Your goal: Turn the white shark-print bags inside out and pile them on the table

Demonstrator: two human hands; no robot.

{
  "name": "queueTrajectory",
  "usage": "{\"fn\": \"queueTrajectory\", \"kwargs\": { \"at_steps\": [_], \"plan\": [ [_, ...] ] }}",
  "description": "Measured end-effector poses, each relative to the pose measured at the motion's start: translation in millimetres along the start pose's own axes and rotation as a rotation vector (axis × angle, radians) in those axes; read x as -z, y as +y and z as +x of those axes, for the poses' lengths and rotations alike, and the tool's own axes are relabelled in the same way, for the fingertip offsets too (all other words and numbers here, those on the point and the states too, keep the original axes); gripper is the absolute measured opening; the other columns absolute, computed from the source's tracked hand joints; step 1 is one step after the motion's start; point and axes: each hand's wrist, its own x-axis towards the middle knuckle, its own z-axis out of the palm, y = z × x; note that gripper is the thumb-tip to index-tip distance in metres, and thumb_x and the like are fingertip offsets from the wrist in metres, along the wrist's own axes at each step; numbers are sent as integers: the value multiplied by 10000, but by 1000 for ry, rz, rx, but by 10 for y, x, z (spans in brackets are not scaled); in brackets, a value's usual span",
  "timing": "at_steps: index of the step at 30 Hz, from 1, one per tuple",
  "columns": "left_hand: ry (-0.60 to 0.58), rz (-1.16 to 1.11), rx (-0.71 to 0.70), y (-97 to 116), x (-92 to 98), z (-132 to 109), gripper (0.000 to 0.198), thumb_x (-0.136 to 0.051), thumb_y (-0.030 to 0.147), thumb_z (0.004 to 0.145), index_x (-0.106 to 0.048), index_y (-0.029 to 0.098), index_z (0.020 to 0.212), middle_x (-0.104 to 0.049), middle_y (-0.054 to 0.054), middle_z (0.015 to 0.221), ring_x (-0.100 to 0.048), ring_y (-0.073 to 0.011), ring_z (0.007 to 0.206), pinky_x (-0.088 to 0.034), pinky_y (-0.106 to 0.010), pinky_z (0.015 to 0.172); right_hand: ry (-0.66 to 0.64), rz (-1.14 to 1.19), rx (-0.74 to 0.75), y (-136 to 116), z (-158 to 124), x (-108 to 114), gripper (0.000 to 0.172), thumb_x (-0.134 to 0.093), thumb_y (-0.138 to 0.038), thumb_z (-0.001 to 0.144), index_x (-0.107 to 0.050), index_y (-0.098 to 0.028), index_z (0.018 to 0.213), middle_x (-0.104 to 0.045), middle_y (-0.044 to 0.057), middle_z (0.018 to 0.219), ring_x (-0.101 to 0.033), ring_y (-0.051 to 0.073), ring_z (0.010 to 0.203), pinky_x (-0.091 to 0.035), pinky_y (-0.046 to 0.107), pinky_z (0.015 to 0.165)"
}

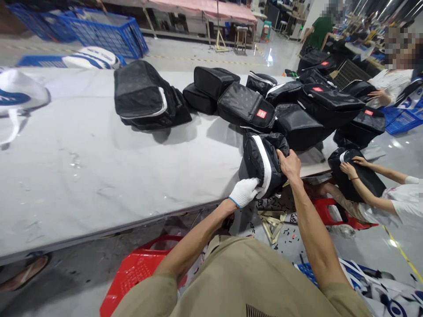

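A black bag (251, 163) with a wide white zipper band is tilted at the near edge of the long pale table (139, 176). My left hand (244, 192), in a white knit glove with a blue cuff, is closed on the bag's lower edge by the white band. Bare, my right hand (290, 165) grips the dark fabric on the bag's right side. Just behind it lies another black bag (243, 103) with a red label. A larger black bag (142, 94) stands apart, further left on the table.
Several black bags are heaped at the table's right end. A white-and-blue bag (23, 92) lies far left. A red stool (139, 268) stands by my left side. At right, a seated co-worker (396, 198) handles a black bag (357, 176). Blue crates (102, 33) stand behind the table.
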Motion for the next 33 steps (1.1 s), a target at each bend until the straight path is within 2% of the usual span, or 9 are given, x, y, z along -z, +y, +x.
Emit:
{"fn": "queueTrajectory", "kwargs": {
  "at_steps": [4,9,14,18,21,24,28,30,33],
  "plan": [
    [18,-6,-8,15,-23,23,246,-599,419,1106,-713,212,1173,-804,-107,1115,-761,-284,1041,-525,-378,850,-4,-8,-2,18,2,2,497,-571,-680,1043,-709,-211,1130,-787,196,1166,-718,373,1112,-502,405,944],
    [164,44,10,107,-94,89,232,-673,439,1030,-710,210,1011,-793,-111,1005,-749,-303,973,-522,-407,845,1,-29,-1,-19,-32,-11,495,-561,-678,1056,-703,-210,1132,-790,195,1177,-723,377,1124,-494,401,937],
    [267,15,78,185,-222,102,130,-671,346,976,-679,234,911,-779,-101,931,-740,-291,926,-526,-397,832,-23,-28,-19,-96,-61,3,484,-556,-674,1069,-699,-220,1156,-799,182,1172,-737,344,1106,-490,367,919],
    [389,-22,158,138,-249,101,154,-694,333,921,-697,235,1040,-794,-108,973,-748,-310,960,-552,-405,872,-30,-8,-18,-147,-120,2,452,-567,-660,1075,-693,-230,1136,-807,160,1165,-745,321,1092,-486,339,889],
    [554,-49,246,57,-94,204,335,-691,340,913,-677,229,1228,-805,-130,1107,-752,-324,1059,-557,-418,974,-21,6,-14,-193,-208,-25,445,-559,-651,1086,-679,-226,1140,-807,161,1162,-752,316,1073,-476,327,856],
    [607,-90,268,-25,175,396,370,-595,352,1001,-638,244,1352,-804,-119,1207,-759,-309,1111,-555,-403,998,-2,2,-18,-263,-298,-56,444,-536,-638,1104,-667,-218,1163,-808,164,1127,-757,321,1045,-466,328,832],
    [503,-149,367,-211,456,667,378,-545,400,1055,-623,281,1406,-805,-104,1251,-765,-307,1143,-566,-406,987,-2,-24,-35,-370,-395,-101,468,-493,-640,1123,-651,-210,1217,-809,161,1072,-768,332,1001,-454,339,796],
    [423,-146,373,-380,521,759,411,-592,401,1027,-621,295,1423,-805,-103,1256,-762,-314,1151,-566,-414,992,-5,-40,-29,-406,-444,-129,469,-488,-645,1125,-647,-215,1223,-810,155,1055,-773,335,988,-444,341,777],
    [382,-130,377,-717,542,808,436,-611,404,1007,-633,273,1423,-806,-122,1235,-760,-330,1163,-567,-439,1008,-2,-43,-19,-409,-515,-162,450,-486,-642,1128,-645,-229,1212,-813,132,1028,-777,326,973,-422,335,760]
  ]
}}
